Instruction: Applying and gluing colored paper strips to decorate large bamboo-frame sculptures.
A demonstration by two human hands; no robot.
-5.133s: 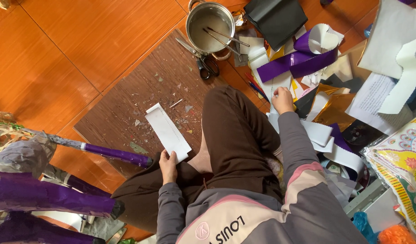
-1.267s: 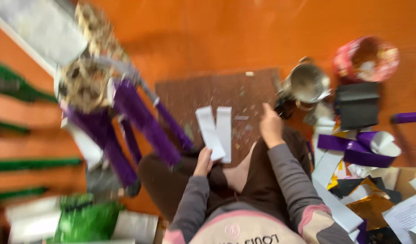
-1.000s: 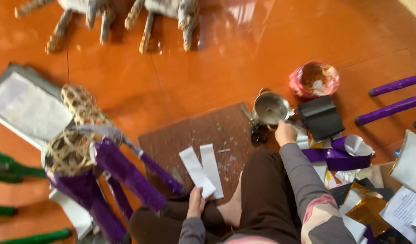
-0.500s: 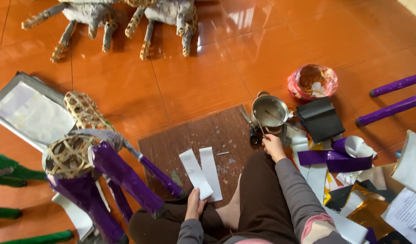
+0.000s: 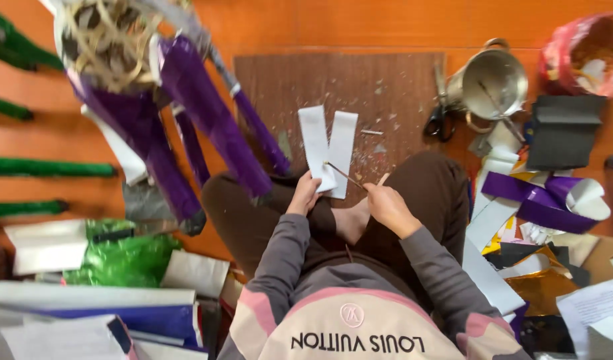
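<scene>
At the centre of the frame, the left hand (image 5: 304,195) pinches the lower end of a white paper strip (image 5: 318,148), with a second strip (image 5: 343,152) beside it on a brown board (image 5: 333,80). The right hand (image 5: 386,203) is closed on a thin stick (image 5: 344,175) whose tip touches the paper. At upper right stand a metal pot (image 5: 494,80) and a pink bag (image 5: 586,50) cut off by the edge; at lower left, a green shiny package (image 5: 123,257).

Two white paper strips (image 5: 318,148) (image 5: 342,152); one metal pot (image 5: 494,83); one pair of scissors (image 5: 440,113); one thin stick (image 5: 346,176).
</scene>
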